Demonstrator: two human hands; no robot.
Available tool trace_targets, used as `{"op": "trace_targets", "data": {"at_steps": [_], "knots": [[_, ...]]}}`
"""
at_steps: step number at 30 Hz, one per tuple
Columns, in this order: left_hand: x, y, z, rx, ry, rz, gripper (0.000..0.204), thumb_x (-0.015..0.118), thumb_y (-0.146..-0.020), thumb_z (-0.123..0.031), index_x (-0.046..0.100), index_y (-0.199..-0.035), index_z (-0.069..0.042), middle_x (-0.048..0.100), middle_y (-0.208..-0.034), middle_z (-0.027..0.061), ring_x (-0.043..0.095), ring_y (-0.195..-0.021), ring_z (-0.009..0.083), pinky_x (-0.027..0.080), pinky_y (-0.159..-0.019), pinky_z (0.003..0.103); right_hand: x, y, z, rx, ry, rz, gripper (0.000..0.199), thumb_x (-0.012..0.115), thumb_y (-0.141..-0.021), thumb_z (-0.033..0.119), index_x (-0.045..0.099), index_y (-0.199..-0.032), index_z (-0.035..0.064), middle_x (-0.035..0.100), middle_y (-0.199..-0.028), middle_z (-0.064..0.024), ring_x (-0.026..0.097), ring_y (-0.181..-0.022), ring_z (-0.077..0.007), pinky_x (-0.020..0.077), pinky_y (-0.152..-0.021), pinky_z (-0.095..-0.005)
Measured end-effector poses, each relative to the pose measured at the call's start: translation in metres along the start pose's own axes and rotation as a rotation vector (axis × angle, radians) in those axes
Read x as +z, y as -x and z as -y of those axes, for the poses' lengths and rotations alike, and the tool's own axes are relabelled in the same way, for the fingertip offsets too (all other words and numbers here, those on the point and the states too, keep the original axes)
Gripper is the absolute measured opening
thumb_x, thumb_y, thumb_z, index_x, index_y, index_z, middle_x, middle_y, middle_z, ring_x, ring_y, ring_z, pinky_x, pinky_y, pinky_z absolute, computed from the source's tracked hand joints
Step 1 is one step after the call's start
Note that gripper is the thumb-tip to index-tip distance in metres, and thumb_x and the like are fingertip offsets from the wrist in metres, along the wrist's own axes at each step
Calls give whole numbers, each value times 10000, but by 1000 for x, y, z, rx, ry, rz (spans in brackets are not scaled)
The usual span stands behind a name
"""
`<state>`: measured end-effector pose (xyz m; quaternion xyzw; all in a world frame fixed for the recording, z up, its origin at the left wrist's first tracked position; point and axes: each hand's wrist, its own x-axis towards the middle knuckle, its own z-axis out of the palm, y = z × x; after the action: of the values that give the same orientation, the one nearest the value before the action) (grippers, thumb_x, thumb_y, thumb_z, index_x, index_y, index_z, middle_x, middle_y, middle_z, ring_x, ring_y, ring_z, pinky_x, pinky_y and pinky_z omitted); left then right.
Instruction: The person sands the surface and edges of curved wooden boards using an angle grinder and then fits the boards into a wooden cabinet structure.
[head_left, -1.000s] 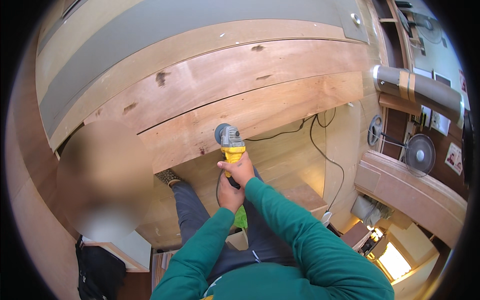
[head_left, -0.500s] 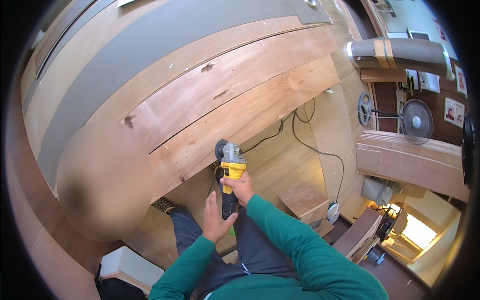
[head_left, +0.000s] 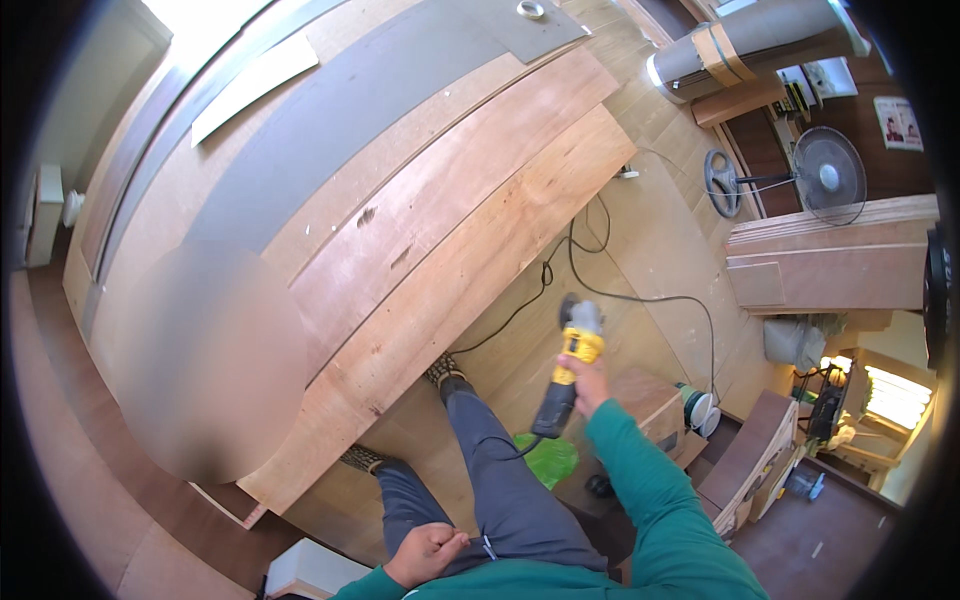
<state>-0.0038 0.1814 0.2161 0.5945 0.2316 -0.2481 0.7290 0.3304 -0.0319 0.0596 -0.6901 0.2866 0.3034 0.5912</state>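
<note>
My right hand (head_left: 590, 384) is wrapped round the body of a yellow and grey angle grinder (head_left: 580, 345), which has a dark disc at its far end. The grinder is tilted above the floor, apart from the wood, and its black cord trails from the rear end past my leg. Loosely curled into a fist, my left hand (head_left: 430, 553) rests at my waist, beside the white drawstring of my trousers, with nothing visible in it. To the left of the grinder lies a long pale wooden board (head_left: 480, 240), alongside a pinker board (head_left: 440, 195) with dark knot marks.
A black cable (head_left: 640, 298) loops over the floor to the right. Near my right forearm are a wooden box (head_left: 645, 395) and a green plastic bag (head_left: 548, 460). Farther right stand a fan (head_left: 829, 175) and stacked boards (head_left: 840, 260). A blurred patch covers the left side.
The grinder, in my right hand, has moved right and away from the board's edge. My left hand has left the grinder's side, dropped to my waist and curled up. The view has turned.
</note>
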Motion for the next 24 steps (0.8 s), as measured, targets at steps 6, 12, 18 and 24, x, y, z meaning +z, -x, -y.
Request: {"op": "trace_targets", "data": {"at_steps": [6,12,18,24], "knots": [[10,28,-89,-64,340,13,249,604,-1037,-144,696,-1230,-15,676,-1266,128,660,-1171,251,508,-1009,337,-91,-3,77,-268,90,-161,444,809,-777,-18,580,-1148,65,665,-956,-38,665,-807,-175,556,-735,-346],[-32,76,-180,-72,137,272,317,602,-1020,-112,666,-1273,68,643,-1381,179,614,-1267,301,443,-1107,387,-162,25,97,-353,508,-123,608,830,-702,48,562,-1246,19,702,-1071,-104,687,-930,-243,551,-857,-377],[-68,126,-300,454,324,46,389,629,-948,-236,739,-1062,119,721,-1090,288,676,-1094,435,521,-979,503,-179,42,65,-267,971,32,665,849,-639,118,579,-1239,23,717,-1107,-140,697,-1001,-285,545,-906,-408],[-2,149,-387,1040,399,263,634,459,-1068,-445,647,-1223,141,622,-1245,320,544,-1245,452,404,-1089,524,-107,75,60,-279,1030,287,652,862,-626,109,601,-1219,30,722,-1083,-125,702,-985,-282,550,-899,-402]]}}
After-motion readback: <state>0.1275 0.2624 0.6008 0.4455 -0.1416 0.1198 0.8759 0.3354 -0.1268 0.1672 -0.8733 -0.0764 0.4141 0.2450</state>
